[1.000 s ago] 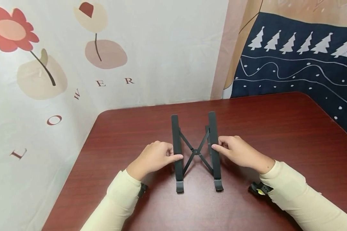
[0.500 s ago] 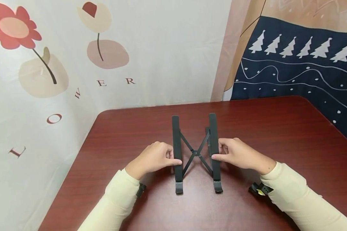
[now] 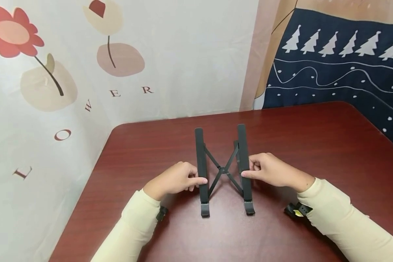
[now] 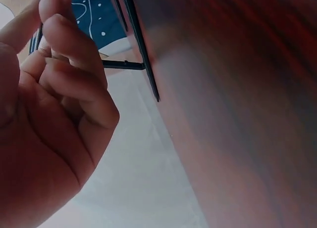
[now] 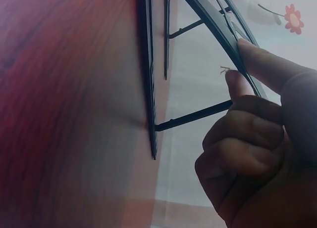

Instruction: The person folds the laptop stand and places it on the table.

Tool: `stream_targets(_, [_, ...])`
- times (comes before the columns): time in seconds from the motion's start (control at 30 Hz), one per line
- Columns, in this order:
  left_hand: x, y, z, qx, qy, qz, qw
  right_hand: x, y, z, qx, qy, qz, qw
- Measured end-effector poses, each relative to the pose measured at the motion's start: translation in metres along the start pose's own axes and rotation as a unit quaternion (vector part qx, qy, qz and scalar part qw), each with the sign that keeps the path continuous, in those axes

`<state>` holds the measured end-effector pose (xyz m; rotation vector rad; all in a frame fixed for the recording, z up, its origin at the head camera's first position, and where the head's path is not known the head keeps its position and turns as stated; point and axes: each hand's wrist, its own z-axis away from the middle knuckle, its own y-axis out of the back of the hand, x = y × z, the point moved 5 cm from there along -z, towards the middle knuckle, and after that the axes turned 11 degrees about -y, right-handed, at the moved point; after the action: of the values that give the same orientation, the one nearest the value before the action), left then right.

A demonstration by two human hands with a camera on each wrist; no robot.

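Note:
A black folding laptop stand [image 3: 201, 156] stands unfolded on the table, two long rails joined by crossed struts, with a curved lip at each near end. My left hand [image 3: 177, 178] pinches the left rail, thumb on top and curled fingers at its outer side. Opposite it, my right hand [image 3: 273, 171] pinches the right rail in the same way. In the right wrist view the stand's sloping rail [image 5: 213, 27] lies between the thumb and index finger, with its base bar on the tabletop. The left wrist view shows curled fingers [image 4: 79, 84] and part of the stand's base bar [image 4: 141, 45].
The reddish-brown wooden table [image 3: 150, 142] has rounded far corners. A pale cloth with flower prints [image 3: 190, 54] hangs behind it, and a dark blue cloth with white trees [image 3: 334, 72] hangs at the right. Black straps [image 3: 298, 210] sit under both wrists.
Both thumbs have slid slightly toward the near end along the rails. The stand stays in place on the table, and the head view has shifted a little.

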<state>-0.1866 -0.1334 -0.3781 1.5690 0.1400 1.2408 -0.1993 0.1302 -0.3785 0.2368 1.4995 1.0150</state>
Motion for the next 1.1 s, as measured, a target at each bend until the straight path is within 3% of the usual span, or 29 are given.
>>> stream_targets(0.17, [-0.0002,-0.0005,-0.0024,-0.005,-0.006,0.012,0.9999,0.0028,0.0004,0.0000,-0.019,-0.015,-0.008,0.9997])
stream_targets(0.43, [-0.0006,-0.0013,-0.0047,-0.010,-0.009,0.040,0.9991,0.0034,0.0016,0.0007,-0.016,-0.013,-0.010,0.9997])
stream_targets(1.1, [-0.0012,-0.0016,-0.0038,-0.004,-0.001,0.037,0.9993,0.0038,0.0001,-0.0008,-0.019,-0.025,0.000,0.9995])
